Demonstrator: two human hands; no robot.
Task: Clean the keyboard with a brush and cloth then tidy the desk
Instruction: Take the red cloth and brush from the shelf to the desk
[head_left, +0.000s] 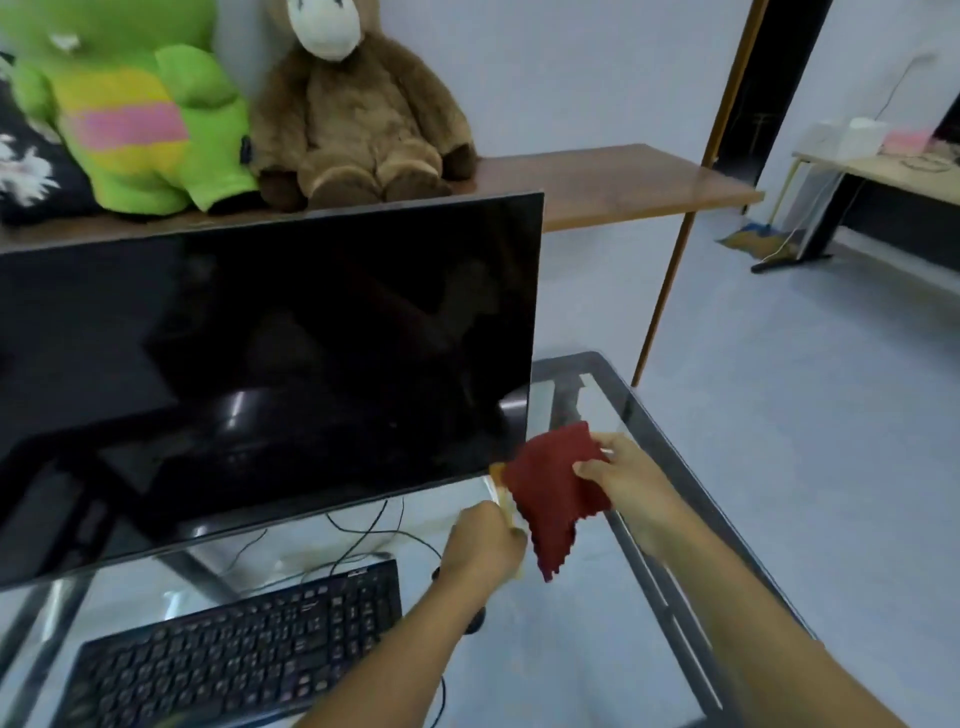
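No writing can be read: the key legends on the black keyboard (249, 644) are blurred, and a small mark on its top right edge is too small to make out. The keyboard lies at the near left of the glass desk (615, 375), in front of a dark monitor (260, 374), with thin black cables (363, 530) trailing between them.

The right hand (623, 478) pinches a dark red cloth (556, 499) by its upper right edge, thumb against curled fingers, and the cloth hangs in the air above the desk, right of the monitor's lower corner. The left hand (483, 545) is curled round a pale tan handle, apparently the brush (503, 496), which touches the cloth's left edge; it is too blurred to show bristles.

Behind the monitor, a green plush toy (140, 119) and a brown plush toy (353, 119) sit on a wooden shelf (597, 182).
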